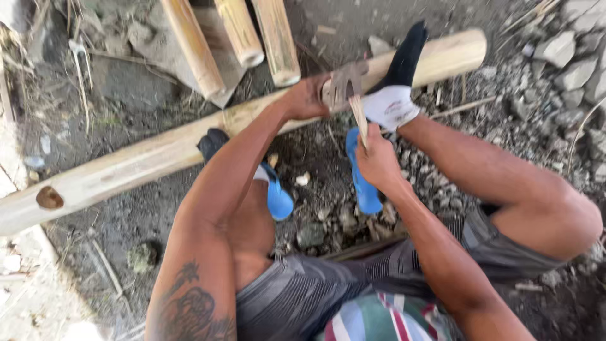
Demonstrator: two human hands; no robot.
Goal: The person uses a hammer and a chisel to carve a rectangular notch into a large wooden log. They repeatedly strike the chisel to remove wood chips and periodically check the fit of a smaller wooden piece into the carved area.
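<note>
Sitting low over the dirt, I am looking down past my grey shorts (328,290) and both forearms toward the work. My right hand (377,158) is closing its fingers around the pale wooden handle (360,117) of a tool, gripping it from below, with the handle rising away from me toward the pole. My left hand (306,98) is reaching further out and is pressing against the long bamboo pole (145,158), fingers curled together near the tool's metal head (344,82); whether they are clamping the head itself or only steadying the pole beside it, I cannot tell. The pole is lying across my front, its long axis running from lower left to upper right, and the left hand is the one touching it while the right is sitting just nearer to me on the handle. My foot in a white and black sock (394,95) is resting on the pole just right of the tool. Blue sandals (360,177) are lying on the ground beneath my hands. Beyond the pole, three cut bamboo lengths (240,38) are pointing toward me. The working edge of the tool is hidden behind my left hand, and grey rubble (568,69) is filling the far right.
</note>
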